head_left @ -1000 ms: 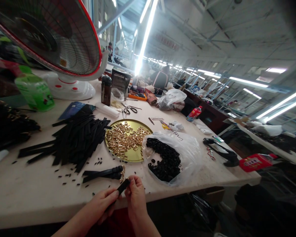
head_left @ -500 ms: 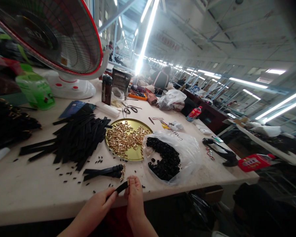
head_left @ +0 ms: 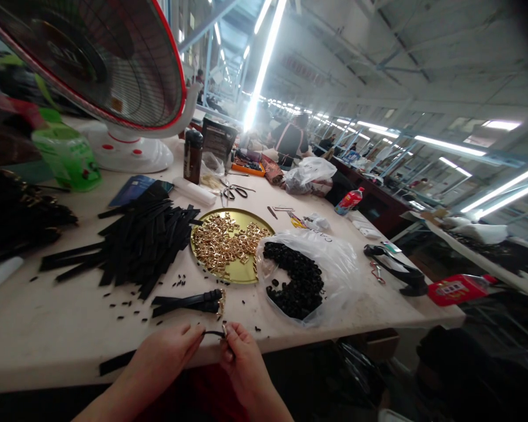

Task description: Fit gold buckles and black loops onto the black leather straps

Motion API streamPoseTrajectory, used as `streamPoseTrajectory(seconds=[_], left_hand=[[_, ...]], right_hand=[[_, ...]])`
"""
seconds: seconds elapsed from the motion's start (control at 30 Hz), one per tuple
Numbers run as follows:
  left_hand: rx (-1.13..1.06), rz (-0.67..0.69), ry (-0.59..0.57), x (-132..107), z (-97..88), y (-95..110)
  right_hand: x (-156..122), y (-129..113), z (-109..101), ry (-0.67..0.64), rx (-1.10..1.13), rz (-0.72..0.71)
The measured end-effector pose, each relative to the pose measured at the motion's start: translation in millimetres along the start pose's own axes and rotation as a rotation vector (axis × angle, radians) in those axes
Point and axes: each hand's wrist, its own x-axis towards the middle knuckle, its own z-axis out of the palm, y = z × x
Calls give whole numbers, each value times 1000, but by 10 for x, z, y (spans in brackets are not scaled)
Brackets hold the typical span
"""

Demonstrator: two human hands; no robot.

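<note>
My left hand is closed on a thin black strap, seen nearly edge-on. What looks like the strap's tail shows to the left of my forearm, over the table edge. A small gold buckle sits at the strap's other end, pinched in my right hand. Just beyond my hands lies a small bundle of black straps with gold buckles at their right ends. Farther back, a round gold tray carries many loose gold buckles. Beside it, a clear plastic bag holds small black loops.
A heap of black straps lies to the left, with tiny black bits scattered before it. Behind stand a round fan, a green pouch and a dark bottle. Scissors lie behind the tray; a red bottle lies at right.
My left hand has shifted left and turned, and the strap now appears edge-on between my hands. My right hand has dropped slightly. A strap end now shows left of my forearm.
</note>
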Motion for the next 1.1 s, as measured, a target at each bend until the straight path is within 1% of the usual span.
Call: streamPoseTrajectory(seconds=[0.07, 0.13, 0.2, 0.27, 0.33, 0.43, 0.53, 0.6, 0.63, 0.67, 0.7, 0.73, 0.83, 0.87, 0.93, 1.0, 1.1], left_hand=[[-52, 16, -37, -8, -24, 3], [-247, -1, -109, -25, -34, 19], [-481, -63, -220, -50, -28, 38], [-702, -153, -334, -78, -19, 63], [-892, -244, -405, -108, -19, 101], [-1114, -345, -442, -150, -36, 179], [-1297, -393, -472, -177, -24, 234], [-1366, -417, -486, -176, 11, 237], [-1355, -423, -489, -170, 31, 229], [-1300, -424, -491, -160, 48, 216], [-1198, -405, -473, -149, 60, 201], [-1057, -358, -429, -137, 66, 184], [-543, -149, -220, -111, 53, 138], [-399, -98, -161, -108, 46, 126], [-212, -70, -108, -109, 41, 109], [-153, -87, -101, -113, 50, 101], [-229, -104, -128, -110, 74, 94]], right_hand=[[-23, -2, -31, -16, -24, 13], [-33, -7, -60, -36, -54, 9], [-35, -25, -78, -47, -93, 2], [-34, -54, -78, -42, -155, -36], [-30, -77, -60, -21, -222, -101], [-10, -68, -31, 24, -270, -207], [26, -15, -37, 60, -322, -257], [51, 20, -60, 88, -397, -301], [63, 33, -74, 98, -428, -324], [74, 43, -87, 101, -446, -340], [83, 48, -99, 95, -446, -340], [90, 50, -110, 80, -426, -318], [95, 44, -135, 30, -297, -154], [90, 39, -142, 22, -253, -96], [70, 30, -152, 7, -182, -22], [38, 21, -156, -13, -126, 5], [-29, 3, -150, -38, -40, 37]])
